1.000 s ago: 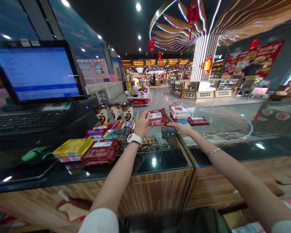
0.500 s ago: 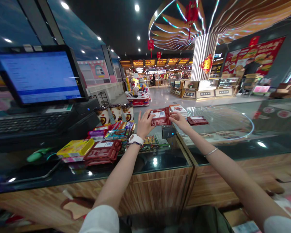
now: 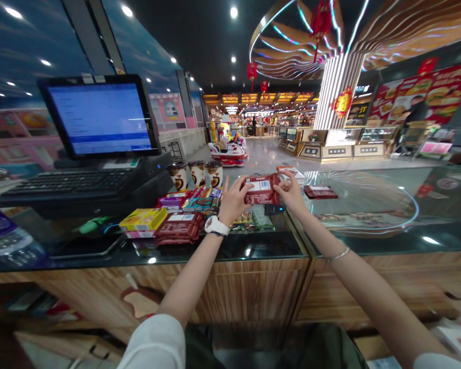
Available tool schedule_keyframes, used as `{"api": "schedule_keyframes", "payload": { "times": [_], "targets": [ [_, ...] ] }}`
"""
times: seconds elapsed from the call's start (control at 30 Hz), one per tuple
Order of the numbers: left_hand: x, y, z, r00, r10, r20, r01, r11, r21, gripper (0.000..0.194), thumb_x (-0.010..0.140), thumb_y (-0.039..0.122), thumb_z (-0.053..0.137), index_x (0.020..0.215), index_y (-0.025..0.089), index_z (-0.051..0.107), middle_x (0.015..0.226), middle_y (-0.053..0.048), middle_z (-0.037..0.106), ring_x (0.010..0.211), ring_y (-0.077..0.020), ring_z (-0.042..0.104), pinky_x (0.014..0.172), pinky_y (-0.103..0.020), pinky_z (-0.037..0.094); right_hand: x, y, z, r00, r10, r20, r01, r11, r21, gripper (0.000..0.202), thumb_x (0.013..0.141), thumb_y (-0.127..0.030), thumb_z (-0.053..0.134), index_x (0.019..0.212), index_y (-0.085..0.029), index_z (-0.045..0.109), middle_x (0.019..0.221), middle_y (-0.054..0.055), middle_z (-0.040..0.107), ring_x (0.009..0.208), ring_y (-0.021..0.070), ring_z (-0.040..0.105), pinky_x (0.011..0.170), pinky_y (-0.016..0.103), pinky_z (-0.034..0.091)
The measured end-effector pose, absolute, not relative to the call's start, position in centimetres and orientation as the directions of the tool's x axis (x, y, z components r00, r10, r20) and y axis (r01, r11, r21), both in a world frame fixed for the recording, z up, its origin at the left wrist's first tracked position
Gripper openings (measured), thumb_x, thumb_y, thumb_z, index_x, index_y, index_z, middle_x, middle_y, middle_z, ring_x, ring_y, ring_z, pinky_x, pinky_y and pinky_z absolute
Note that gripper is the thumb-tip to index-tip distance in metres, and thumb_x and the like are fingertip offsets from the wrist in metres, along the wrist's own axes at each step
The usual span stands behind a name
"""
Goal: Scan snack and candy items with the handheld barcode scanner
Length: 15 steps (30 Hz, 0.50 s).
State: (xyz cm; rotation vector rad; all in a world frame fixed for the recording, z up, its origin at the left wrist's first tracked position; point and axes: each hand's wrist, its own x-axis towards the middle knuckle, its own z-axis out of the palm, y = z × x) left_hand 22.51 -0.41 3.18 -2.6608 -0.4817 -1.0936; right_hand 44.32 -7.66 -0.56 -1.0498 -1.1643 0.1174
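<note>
Held up over the counter is a dark red snack packet (image 3: 262, 188) with a white barcode label facing me. My left hand (image 3: 233, 199), with a white watch at the wrist, grips its left end. At the right end, my right hand (image 3: 291, 191) pinches the wrapper's edge. Behind the packet, a small black device (image 3: 273, 209) is partly covered. On the counter to the left lie more dark red packets (image 3: 180, 228), stacked beside a yellow box (image 3: 143, 220). Another dark red packet (image 3: 320, 192) rests flat on the glass to the right, near a white and orange box (image 3: 290, 173).
A monitor (image 3: 100, 115) and keyboard (image 3: 72, 184) stand on the left. Three lidded cups (image 3: 197, 174) are behind colourful snack packs (image 3: 200, 200). A green-handled item (image 3: 94, 224) and a water bottle (image 3: 7, 238) sit near the counter's front edge (image 3: 261, 250).
The view has swung left, bringing the water bottle into sight. Both hands still hold the packet, and the right hand's fingers have shifted up along its right end.
</note>
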Motion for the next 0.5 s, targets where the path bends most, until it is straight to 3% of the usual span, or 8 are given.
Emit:
{"api": "schedule_keyframes", "payload": {
  "times": [0.1, 0.17, 0.23, 0.37, 0.5],
  "targets": [
    [20.4, -1.2, 3.0, 0.666, 0.225, 0.712, 0.397, -0.914, -0.083, 0.049, 0.073, 0.016, 0.076, 0.119, 0.022, 0.060, 0.149, -0.015, 0.050, 0.140, -0.0310, 0.046, 0.124, -0.060, 0.016, 42.3, -8.8, -0.8, 0.382, 0.506, 0.773, 0.611, 0.490, -0.622, 0.057, 0.084, -0.037, 0.066, 0.136, -0.024, 0.047, 0.095, 0.003, 0.068, 0.088, 0.0207, 0.067, 0.085, 0.040, 0.055],
    [18.7, -1.4, 2.8, 0.656, 0.247, 0.713, 0.417, -0.906, -0.070, 0.049, 0.072, 0.016, 0.077, 0.118, 0.022, 0.061, 0.147, -0.015, 0.051, 0.139, -0.0318, 0.047, 0.124, -0.061, 0.016, 40.6, -9.9, -0.9, 0.244, 0.484, 0.840, 0.772, 0.428, -0.471, 0.060, 0.085, -0.037, 0.067, 0.139, -0.024, 0.047, 0.130, 0.013, 0.060, 0.120, 0.0263, 0.059, 0.103, 0.047, 0.049],
    [17.0, -1.6, 2.7, 0.645, 0.275, 0.713, 0.440, -0.896, -0.052, 0.047, 0.072, 0.016, 0.076, 0.117, 0.022, 0.062, 0.147, -0.014, 0.052, 0.138, -0.0322, 0.048, 0.124, -0.061, 0.016, 38.6, -11.1, -1.0, 0.062, 0.518, 0.853, 0.880, 0.374, -0.291, 0.062, 0.086, -0.035, 0.067, 0.142, -0.022, 0.045, 0.148, 0.016, 0.048, 0.139, 0.0295, 0.044, 0.113, 0.052, 0.040],
    [13.8, -2.0, 2.7, 0.649, 0.300, 0.699, 0.455, -0.890, -0.041, 0.047, 0.073, 0.019, 0.075, 0.117, 0.023, 0.062, 0.146, -0.013, 0.053, 0.137, -0.0318, 0.049, 0.124, -0.062, 0.013, 34.0, -12.5, -1.6, -0.160, 0.584, 0.796, 0.964, 0.267, -0.002, 0.063, 0.085, -0.020, 0.066, 0.144, -0.020, 0.047, 0.157, 0.014, 0.040, 0.148, 0.0319, 0.034, 0.120, 0.057, 0.030],
    [11.1, -2.8, 2.5, 0.648, 0.333, 0.685, 0.465, -0.885, -0.010, 0.049, 0.072, 0.028, 0.078, 0.117, 0.023, 0.062, 0.141, -0.013, 0.056, 0.134, -0.0320, 0.052, 0.125, -0.061, 0.012, 30.4, -12.3, -2.6, -0.214, 0.578, 0.787, 0.969, 0.226, 0.098, 0.054, 0.086, -0.011, 0.058, 0.139, -0.021, 0.054, 0.153, 0.012, 0.048, 0.143, 0.0281, 0.042, 0.122, 0.056, 0.027]
  ]
}}
